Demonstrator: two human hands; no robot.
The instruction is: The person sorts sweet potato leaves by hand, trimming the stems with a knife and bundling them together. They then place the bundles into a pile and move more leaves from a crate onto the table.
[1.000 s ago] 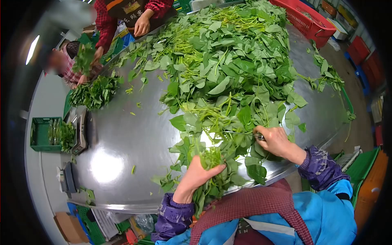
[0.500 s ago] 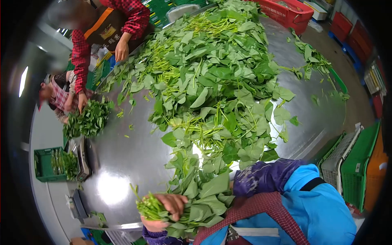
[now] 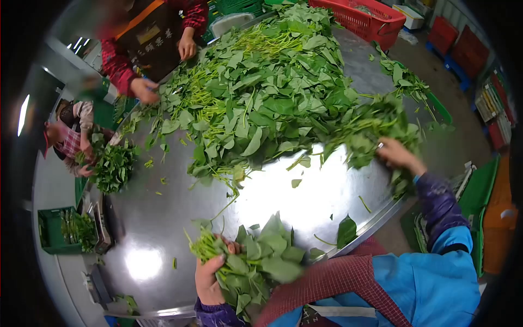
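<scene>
My round steel desk (image 3: 163,218) throws back white glare. A red crate (image 3: 376,22) sits far right, a green crate (image 3: 49,231) left, bare grey floor (image 3: 463,125) right.

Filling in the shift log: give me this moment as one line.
left hand: grips leafy bunch | right hand: grasps loose greens at edge of pile | surface: steel table

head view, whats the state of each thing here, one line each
left hand, shut around the bunch
bunch, held, stem ends together past the hand
right hand, gripping the clump
clump, held at the heap's right edge
heap, loose, piled on the table
table, partly bare, shiny
green crate, holds greens
</scene>
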